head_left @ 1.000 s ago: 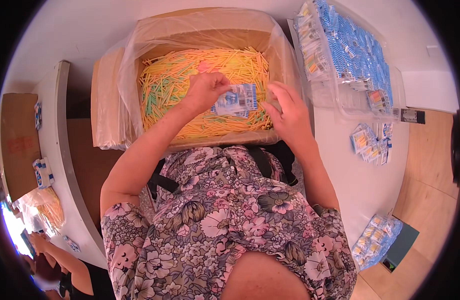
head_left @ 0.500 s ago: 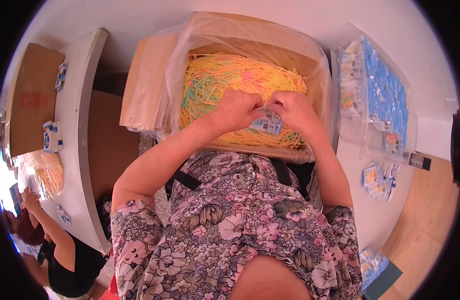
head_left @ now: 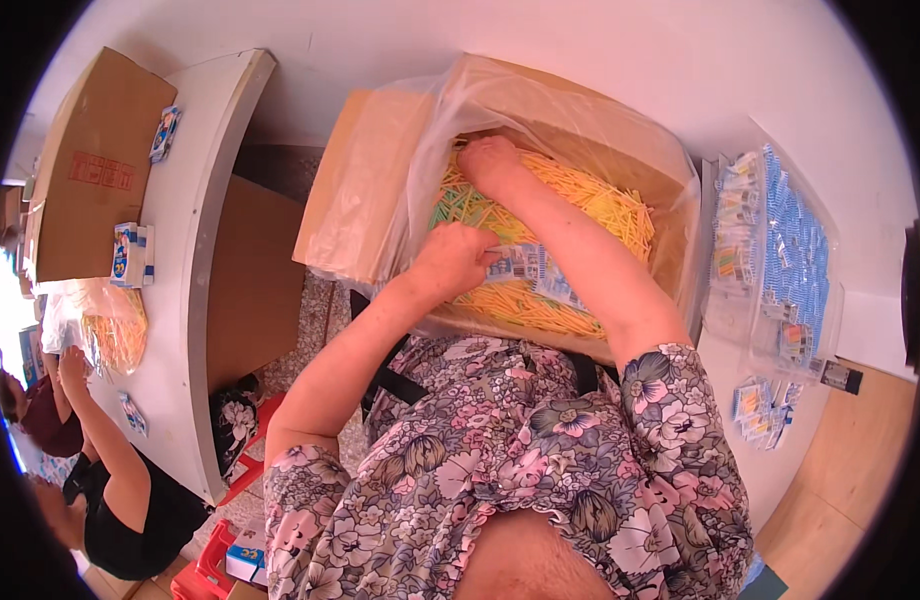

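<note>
A cardboard box [head_left: 405, 180] lined with a clear plastic bag [head_left: 570, 110] holds a deep heap of thin yellow, orange and green sticks [head_left: 600, 205]. My left hand [head_left: 454, 262] is closed, pinching the edge of a small clear packet [head_left: 500, 262] with blue print over the near part of the heap. More blue-printed packets [head_left: 555, 283] lie beside it, partly behind my right forearm. At the far left inside corner, my right hand [head_left: 492, 166] reaches down to the sticks with its fingers curled; the fingertips and whatever they hold are hidden.
On the right, a clear plastic bin [head_left: 755, 320] holds many blue packets, with a few filled packets [head_left: 765, 410] in front of it. A white table [head_left: 195, 250] at left carries a carton [head_left: 100, 170] and a bag of sticks [head_left: 115, 330]. A co-worker's arm [head_left: 105, 430] reaches there.
My right hand has left the packet and moved to the far left of the heap. The left hand still holds the packet. The whole view has shifted, placing the box further right and lower.
</note>
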The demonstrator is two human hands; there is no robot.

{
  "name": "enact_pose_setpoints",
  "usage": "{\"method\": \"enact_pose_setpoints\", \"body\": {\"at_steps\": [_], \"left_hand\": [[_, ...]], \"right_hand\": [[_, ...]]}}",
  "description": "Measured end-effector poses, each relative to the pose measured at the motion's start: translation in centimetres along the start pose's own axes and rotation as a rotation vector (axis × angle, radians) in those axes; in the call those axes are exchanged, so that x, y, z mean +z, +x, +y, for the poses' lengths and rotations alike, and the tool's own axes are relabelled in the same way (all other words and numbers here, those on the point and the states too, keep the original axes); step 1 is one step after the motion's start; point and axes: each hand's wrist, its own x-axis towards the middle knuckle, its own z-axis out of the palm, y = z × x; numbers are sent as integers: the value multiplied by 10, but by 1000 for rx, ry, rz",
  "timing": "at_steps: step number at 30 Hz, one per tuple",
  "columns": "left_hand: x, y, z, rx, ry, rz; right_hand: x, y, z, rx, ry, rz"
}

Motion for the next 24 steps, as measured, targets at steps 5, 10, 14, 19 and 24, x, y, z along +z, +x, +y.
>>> {"method": "enact_pose_setpoints", "body": {"at_steps": [5, 10, 14, 19, 24], "left_hand": [[-2, 5, -1, 13, -18, -42], [-2, 5, -3, 23, -2, -70], [-1, 4, -5, 17, 3, -63], [3, 4, -6, 93, 120, 14], [-2, 8, 2, 110, 193, 66]], "right_hand": [[25, 28, 1, 155, 21, 6], [24, 11, 5, 148, -7, 59], [4, -35, 16, 36, -90, 315], [-1, -53, 24, 73, 82, 406], [-4, -61, 24, -128, -1, 680]]}}
